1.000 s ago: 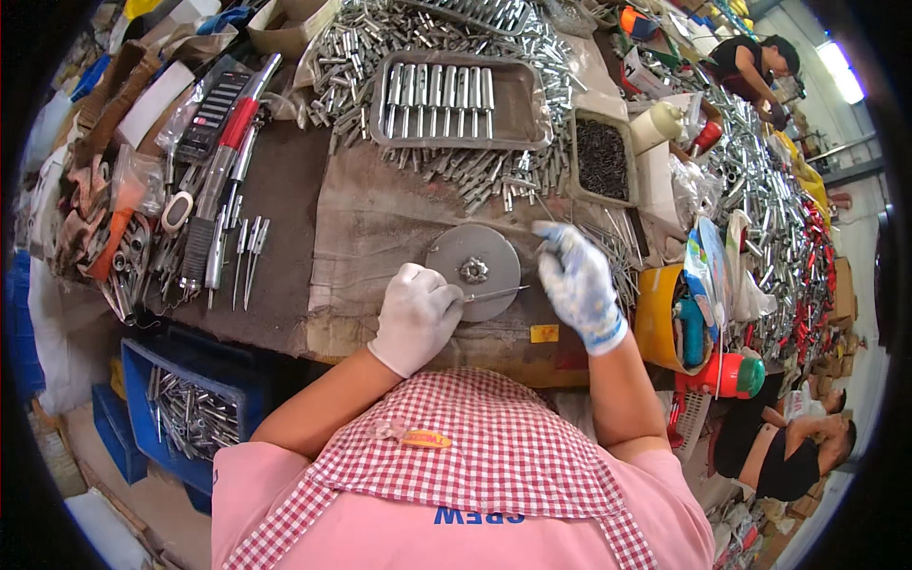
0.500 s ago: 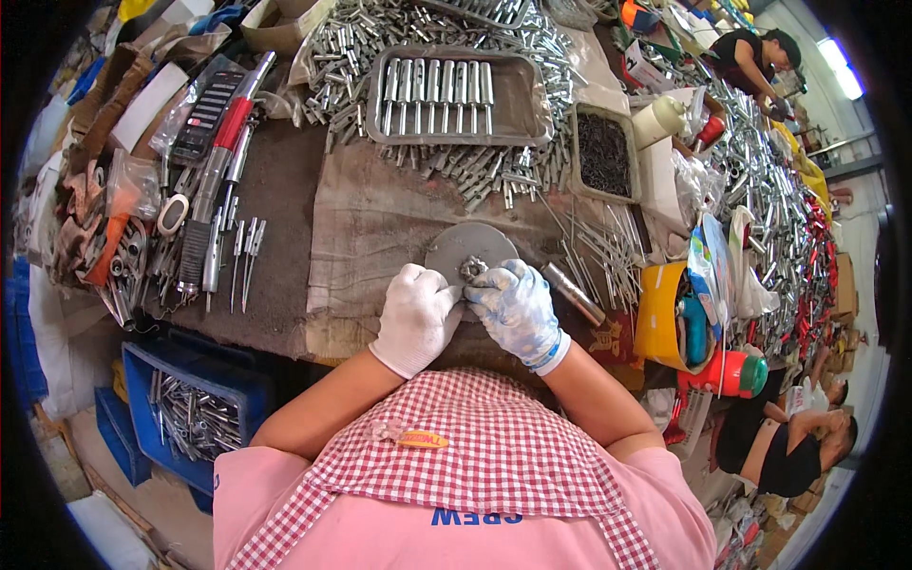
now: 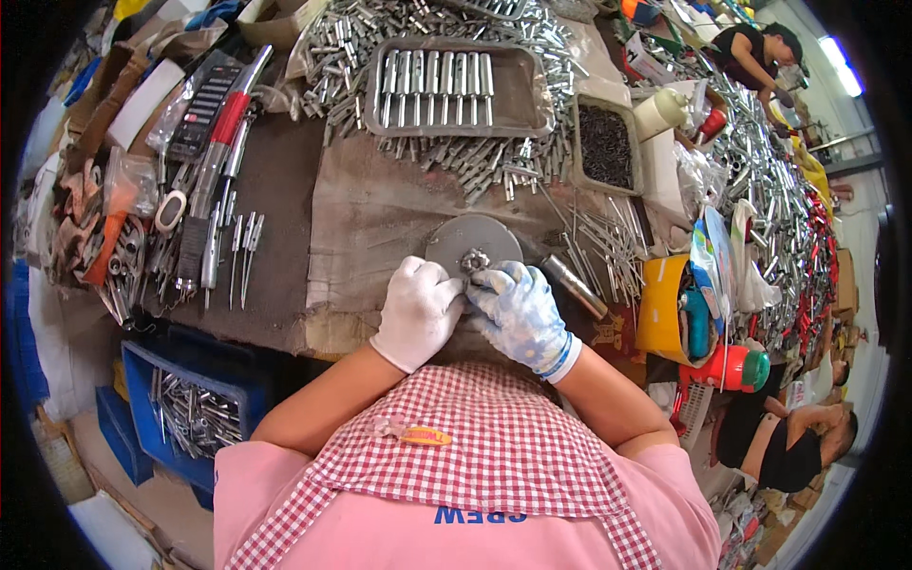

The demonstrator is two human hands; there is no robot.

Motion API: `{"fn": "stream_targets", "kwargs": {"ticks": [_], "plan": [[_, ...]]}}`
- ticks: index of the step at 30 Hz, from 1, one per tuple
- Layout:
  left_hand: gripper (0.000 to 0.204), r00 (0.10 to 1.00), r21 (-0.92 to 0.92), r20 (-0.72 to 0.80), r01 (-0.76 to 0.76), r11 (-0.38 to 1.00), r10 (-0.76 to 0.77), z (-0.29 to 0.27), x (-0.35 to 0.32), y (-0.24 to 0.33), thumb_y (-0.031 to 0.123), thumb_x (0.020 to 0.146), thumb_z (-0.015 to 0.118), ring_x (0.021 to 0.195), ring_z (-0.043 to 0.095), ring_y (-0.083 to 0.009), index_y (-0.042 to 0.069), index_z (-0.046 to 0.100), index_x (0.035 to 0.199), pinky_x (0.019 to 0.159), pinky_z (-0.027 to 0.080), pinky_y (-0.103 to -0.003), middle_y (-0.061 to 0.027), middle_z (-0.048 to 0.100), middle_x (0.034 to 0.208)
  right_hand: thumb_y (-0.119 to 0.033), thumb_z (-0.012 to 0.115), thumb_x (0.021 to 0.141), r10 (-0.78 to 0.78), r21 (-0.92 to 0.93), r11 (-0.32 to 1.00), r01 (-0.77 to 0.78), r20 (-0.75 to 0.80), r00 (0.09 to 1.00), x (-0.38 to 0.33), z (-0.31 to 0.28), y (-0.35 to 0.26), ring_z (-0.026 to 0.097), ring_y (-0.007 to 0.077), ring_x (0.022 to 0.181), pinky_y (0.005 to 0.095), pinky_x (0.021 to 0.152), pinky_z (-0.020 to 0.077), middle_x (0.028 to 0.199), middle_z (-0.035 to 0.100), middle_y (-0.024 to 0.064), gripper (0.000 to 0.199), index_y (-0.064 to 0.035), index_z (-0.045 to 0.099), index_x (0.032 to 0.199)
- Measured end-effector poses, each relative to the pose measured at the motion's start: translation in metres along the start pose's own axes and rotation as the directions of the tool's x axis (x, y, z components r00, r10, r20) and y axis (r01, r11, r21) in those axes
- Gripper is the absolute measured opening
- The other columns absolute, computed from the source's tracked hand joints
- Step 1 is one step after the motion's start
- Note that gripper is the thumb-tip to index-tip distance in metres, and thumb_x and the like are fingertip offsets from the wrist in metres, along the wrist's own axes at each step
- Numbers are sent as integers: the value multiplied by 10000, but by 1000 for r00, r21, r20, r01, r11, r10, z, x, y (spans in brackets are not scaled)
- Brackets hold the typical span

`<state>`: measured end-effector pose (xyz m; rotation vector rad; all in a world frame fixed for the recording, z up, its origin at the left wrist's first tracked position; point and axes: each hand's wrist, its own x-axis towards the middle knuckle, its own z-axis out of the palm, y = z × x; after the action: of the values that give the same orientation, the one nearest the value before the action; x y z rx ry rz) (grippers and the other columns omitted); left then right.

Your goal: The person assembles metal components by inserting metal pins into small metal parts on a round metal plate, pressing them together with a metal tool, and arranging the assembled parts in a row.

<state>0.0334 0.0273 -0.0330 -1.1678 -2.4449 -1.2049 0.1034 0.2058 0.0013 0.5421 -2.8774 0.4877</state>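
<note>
A round grey metal disc (image 3: 454, 237) lies on the worn cloth over the bench in front of me. On its near part sits a small cluster of shiny metal pieces (image 3: 474, 259). My left hand (image 3: 418, 313), in a white glove, is closed with its fingertips pinched beside the cluster; what they grip is hidden. My right hand (image 3: 521, 312), in a blue-stained white glove, is closed too, its fingers against the cluster's near right side. Whatever it holds is too small to make out. Right of that hand lies a metal cylinder (image 3: 576, 287).
Beyond the disc stands a tray (image 3: 522, 104) with a row of metal rods, among heaped metal parts. A bin of dark small pieces (image 3: 605, 147) is to its right. Tools (image 3: 220, 161) lie left. Blue crates (image 3: 249, 385) stand below. People work at far right.
My right hand and wrist have shifted slightly right. The disc and cluster appear a little lower. Both hands stay closed at the cluster.
</note>
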Motion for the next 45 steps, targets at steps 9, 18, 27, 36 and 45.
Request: {"fn": "stream_targets", "kwargs": {"ticks": [9, 18, 27, 36, 45], "plan": [[100, 985, 197, 173, -54, 979, 20, -20, -5, -12, 103, 743, 701, 949, 549, -280, 87, 678, 839, 843, 452, -421, -74, 596, 910, -113, 722, 723, 138, 105, 988, -117, -222, 965, -15, -9, 15, 620, 279, 1014, 425, 892, 486, 1026, 684, 52, 197, -97, 737, 919], [63, 866, 626, 498, -330, 706, -36, -148, 13, -104, 180, 756, 633, 1000, 565, -266, 128, 667, 745, 826, 470, -404, -70, 613, 942, -202, 718, 767, 703, -117, 702, -703, -43, 710, -43, -38, 100, 689, 352, 895, 438, 800, 553, 920, 717, 177, 182, -60, 743, 877], [142, 995, 506, -21, -72, 859, 96, -137, 58, -130, 62, 758, 605, 850, 601, -324, 87, 670, 881, 747, 499, -436, -108, 630, 874, -150, 622, 740, 806, -356, 558, -749, 17, 592, -40, -31, 110, 686, 388, 849, 468, 785, 547, 871, 702, 210, 152, -55, 709, 819], [222, 866, 487, -89, 469, 737, -491, -72, 153, -185, 115, 904, 482, 937, 683, -413, 42, 613, 1067, 843, 535, -504, -256, 694, 963, -43, 644, 851, 694, 185, 715, -674, -303, 653, -32, -47, 78, 667, 356, 827, 409, 738, 525, 869, 668, 170, 114, -55, 623, 963], [311, 790, 546, 162, 427, 721, -591, -89, 123, -133, 122, 789, 583, 904, 711, -309, -68, 629, 1032, 845, 551, -433, -257, 695, 975, 52, 644, 793, 359, 357, 894, -270, -212, 909, -15, -48, 20, 663, 325, 866, 367, 778, 540, 942, 665, 136, 241, -47, 685, 1009]]}}
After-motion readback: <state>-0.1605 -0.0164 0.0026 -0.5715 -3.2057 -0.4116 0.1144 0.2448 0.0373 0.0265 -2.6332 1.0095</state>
